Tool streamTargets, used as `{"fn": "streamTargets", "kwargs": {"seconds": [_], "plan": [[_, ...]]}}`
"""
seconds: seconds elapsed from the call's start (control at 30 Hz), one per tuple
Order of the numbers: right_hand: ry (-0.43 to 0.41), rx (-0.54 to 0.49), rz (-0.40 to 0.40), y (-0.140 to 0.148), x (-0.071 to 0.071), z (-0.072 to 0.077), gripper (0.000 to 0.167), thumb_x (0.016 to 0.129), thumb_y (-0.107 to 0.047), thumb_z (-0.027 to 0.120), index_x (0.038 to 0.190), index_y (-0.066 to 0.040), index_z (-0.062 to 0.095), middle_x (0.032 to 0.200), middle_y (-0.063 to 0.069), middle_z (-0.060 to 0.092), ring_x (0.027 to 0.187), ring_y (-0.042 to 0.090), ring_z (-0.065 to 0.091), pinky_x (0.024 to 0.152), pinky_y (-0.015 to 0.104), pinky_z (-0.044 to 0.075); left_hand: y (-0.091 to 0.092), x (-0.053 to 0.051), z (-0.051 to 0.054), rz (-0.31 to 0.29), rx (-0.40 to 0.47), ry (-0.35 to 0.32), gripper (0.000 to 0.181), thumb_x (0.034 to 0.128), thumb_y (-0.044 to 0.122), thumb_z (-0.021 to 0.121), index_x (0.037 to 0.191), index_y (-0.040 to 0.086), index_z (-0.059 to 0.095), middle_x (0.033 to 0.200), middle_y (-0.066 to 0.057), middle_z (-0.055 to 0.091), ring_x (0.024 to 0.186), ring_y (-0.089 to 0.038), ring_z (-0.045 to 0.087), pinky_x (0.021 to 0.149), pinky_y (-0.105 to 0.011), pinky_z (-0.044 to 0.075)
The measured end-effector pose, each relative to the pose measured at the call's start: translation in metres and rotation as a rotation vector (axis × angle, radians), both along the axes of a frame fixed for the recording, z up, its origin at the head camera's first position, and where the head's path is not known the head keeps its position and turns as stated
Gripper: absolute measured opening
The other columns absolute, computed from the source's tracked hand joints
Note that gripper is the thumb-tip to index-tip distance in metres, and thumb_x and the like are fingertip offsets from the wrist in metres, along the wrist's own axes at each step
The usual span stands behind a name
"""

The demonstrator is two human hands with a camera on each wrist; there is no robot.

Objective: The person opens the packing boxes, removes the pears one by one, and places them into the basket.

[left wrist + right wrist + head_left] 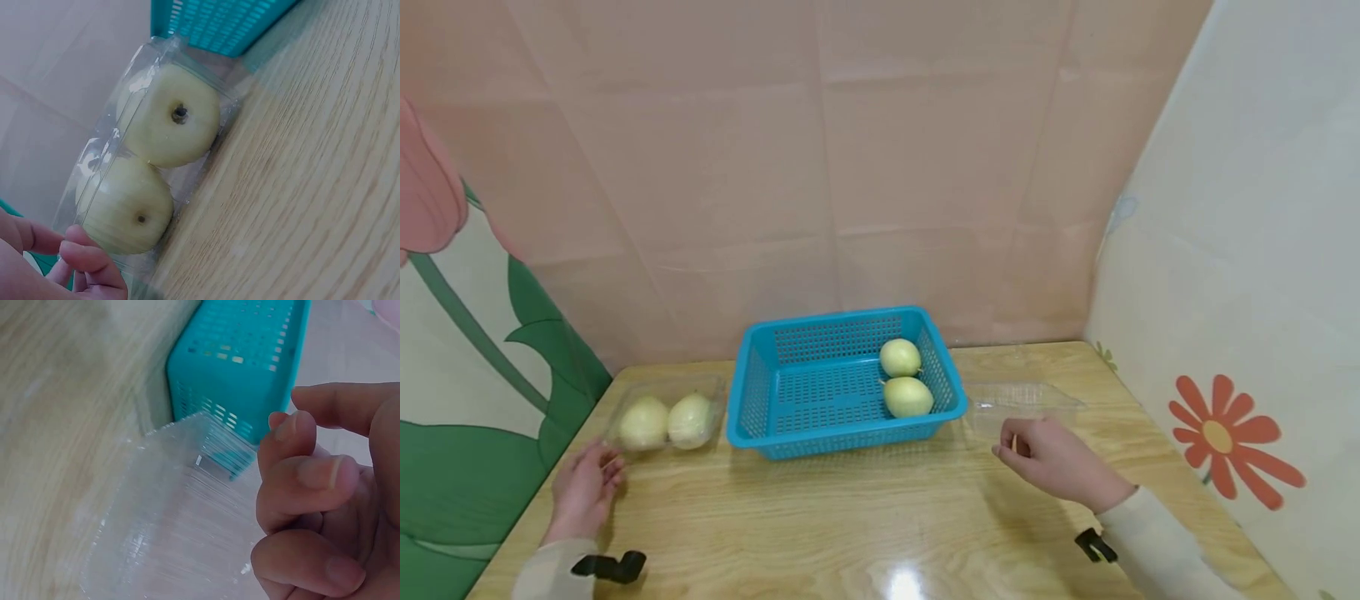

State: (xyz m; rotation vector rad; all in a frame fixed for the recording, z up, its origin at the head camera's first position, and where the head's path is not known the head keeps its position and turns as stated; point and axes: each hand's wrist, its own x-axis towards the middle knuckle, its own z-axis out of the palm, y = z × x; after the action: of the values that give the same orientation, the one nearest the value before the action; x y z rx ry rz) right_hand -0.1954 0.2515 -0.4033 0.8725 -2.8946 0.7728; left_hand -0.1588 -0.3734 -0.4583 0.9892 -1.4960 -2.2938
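Left hand [586,483] is right at the near outer corner of a lidded clear container [119,134], thumb and fingertips brought close together there, and from the wrist view I cannot tell whether they pinch the plastic edge or merely touch it. Inside that container sit two pale yellow-green fruits, an outer fruit [644,423] and an inner fruit [692,421], side by side, each showing a dark little hollow to the wrist camera. It lies on the wooden table [850,517], just beside the left end of a blue basket [850,434].

Over to the right hand [1048,458]: fingers loosely curled, thumb apart from them, nothing in its grasp, poised just by the near side of a second clear container [156,519]. That one rests next to the basket's right end, its ribbed plastic catching the light.

And in the basket, two more pale fruits gather at the right end: a rear fruit [900,358] and a front fruit [908,397], close together, the mesh floor showing to their left. Each forearm wears a light sleeve, with a black strap [610,567] by the left wrist. Behind it all hangs a creased pinkish cloth [827,183], while a red flower [1217,436] brightens the right-hand wall.
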Motion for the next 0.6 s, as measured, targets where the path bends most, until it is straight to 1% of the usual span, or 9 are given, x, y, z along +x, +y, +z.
{"fn": "streamTargets", "kwargs": {"seconds": [0.1, 0.17, 0.27, 0.4, 0.5, 0.6], "plan": [[-0.037, 0.0, -0.003, -0.002, 0.0, -0.003, 0.016, 0.097, -0.021, 0.065, 0.081, -0.02, 0.061, 0.057, -0.013, 0.046, 0.048, -0.001, 0.039, 0.044, 0.022, 0.036, -0.001, 0.001, 0.001, -0.003, 0.001, -0.001, 0.022, 0.1043, 0.019, 0.046, 0.124, 0.027, 0.045, 0.078, 0.009, 0.06, 0.066, -0.005, 0.057, 0.054, -0.02, 0.046], [-0.046, 0.004, -0.001, -0.003, 0.0, -0.004, 0.015, 0.097, -0.021, 0.065, 0.082, -0.02, 0.061, 0.058, -0.012, 0.046, 0.048, 0.0, 0.039, 0.045, 0.022, 0.036, -0.001, 0.001, 0.002, -0.008, -0.003, -0.013, 0.022, 0.1041, 0.019, 0.046, 0.124, 0.027, 0.046, 0.077, 0.009, 0.059, 0.065, -0.005, 0.056, 0.053, -0.02, 0.047], [-0.014, 0.025, 0.006, -0.004, 0.0, -0.007, 0.016, 0.095, -0.021, 0.066, 0.081, -0.021, 0.06, 0.057, -0.013, 0.045, 0.048, -0.001, 0.038, 0.045, 0.021, 0.035, -0.001, 0.003, 0.003, -0.016, -0.017, -0.033, 0.018, 0.1048, 0.023, 0.046, 0.121, 0.029, 0.047, 0.077, 0.01, 0.058, 0.064, -0.005, 0.057, 0.054, -0.02, 0.048], [0.038, 0.049, 0.02, -0.007, 0.001, -0.011, 0.017, 0.093, -0.021, 0.069, 0.079, -0.022, 0.06, 0.055, -0.016, 0.043, 0.047, -0.003, 0.036, 0.045, 0.02, 0.034, -0.002, 0.004, 0.001, -0.008, -0.045, -0.043, 0.015, 0.1055, 0.027, 0.046, 0.12, 0.028, 0.048, 0.075, 0.01, 0.059, 0.062, -0.005, 0.056, 0.053, -0.021, 0.048], [0.021, 0.044, 0.031, -0.008, 0.001, -0.014, 0.016, 0.093, -0.02, 0.069, 0.08, -0.022, 0.06, 0.054, -0.016, 0.041, 0.046, -0.003, 0.035, 0.044, 0.02, 0.033, -0.003, 0.006, -0.001, 0.008, -0.072, -0.054, 0.017, 0.1047, 0.024, 0.047, 0.12, 0.028, 0.05, 0.074, 0.011, 0.06, 0.06, -0.004, 0.056, 0.052, -0.021, 0.048], [-0.015, 0.037, 0.036, -0.009, 0.001, -0.016, 0.015, 0.093, -0.019, 0.068, 0.081, -0.021, 0.059, 0.054, -0.015, 0.041, 0.046, -0.002, 0.035, 0.043, 0.02, 0.033, -0.005, 0.01, -0.002, 0.006, -0.099, -0.06, 0.019, 0.1032, 0.02, 0.048, 0.12, 0.029, 0.052, 0.073, 0.011, 0.061, 0.06, -0.004, 0.056, 0.052, -0.02, 0.048]]}}
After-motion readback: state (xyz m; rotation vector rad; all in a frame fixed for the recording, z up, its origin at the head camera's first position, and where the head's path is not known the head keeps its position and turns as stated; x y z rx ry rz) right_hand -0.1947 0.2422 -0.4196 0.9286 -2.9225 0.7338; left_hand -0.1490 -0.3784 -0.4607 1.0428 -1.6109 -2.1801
